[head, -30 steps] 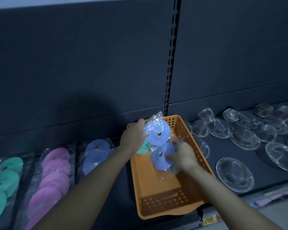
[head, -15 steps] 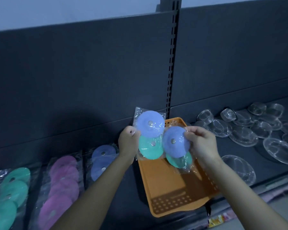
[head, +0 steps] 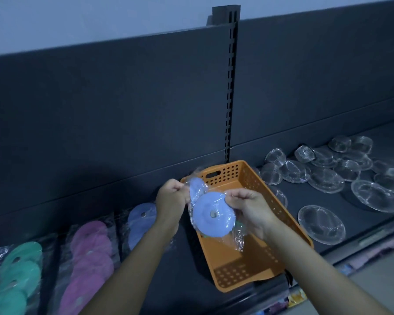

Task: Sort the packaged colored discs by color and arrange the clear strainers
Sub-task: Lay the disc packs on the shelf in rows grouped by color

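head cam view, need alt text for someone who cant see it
Two bare hands, left hand and right hand, hold packaged blue discs above an orange basket on a dark shelf. Green, pink and blue disc rows lie left; clear strainers lie right.

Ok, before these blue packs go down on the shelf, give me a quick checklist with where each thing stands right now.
1. Left hand grips a pack: ok.
2. Right hand grips the front blue disc pack: ok.
3. Held packs all blue: not ok, a green edge peeks out underneath.
4. Blue row on the shelf visible and reachable: ok.
5. Orange basket emptied: ok, only bare bottom shows.
6. Clear strainers arranged: not ok, scattered.
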